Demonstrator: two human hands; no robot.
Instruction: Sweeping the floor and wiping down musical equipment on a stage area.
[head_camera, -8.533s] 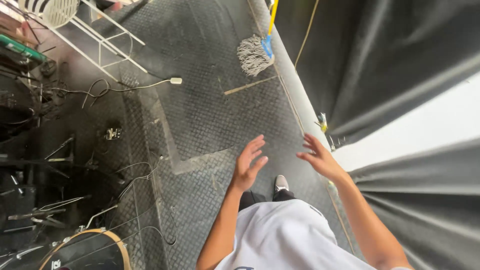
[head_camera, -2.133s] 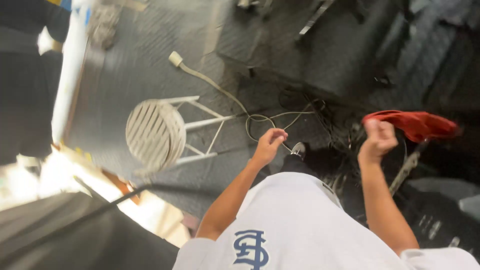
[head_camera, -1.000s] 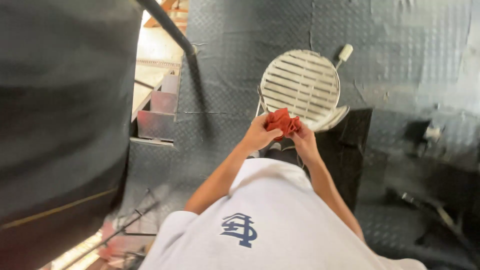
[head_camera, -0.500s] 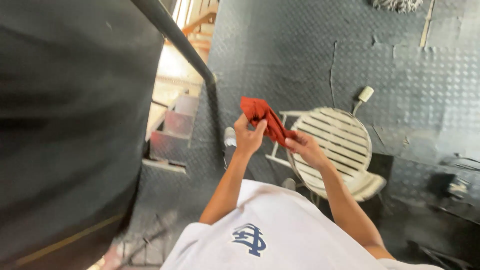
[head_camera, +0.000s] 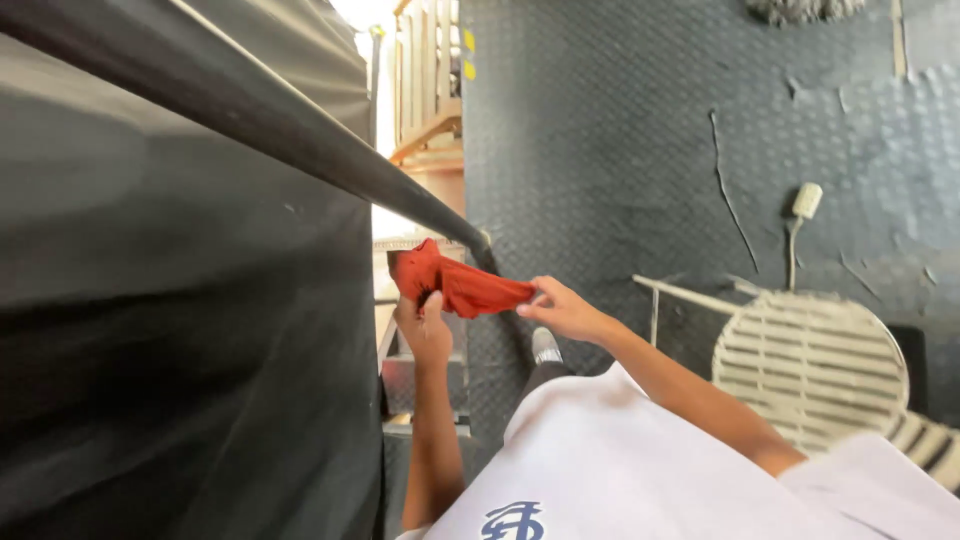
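Both hands up on the red cloth (head_camera: 455, 285); left hand (head_camera: 425, 330) clamped on its bunched end at nine o'clock, right hand (head_camera: 563, 308) pinching the tip at three; long axis runs hand to hand, below the dark rail (head_camera: 300, 130).
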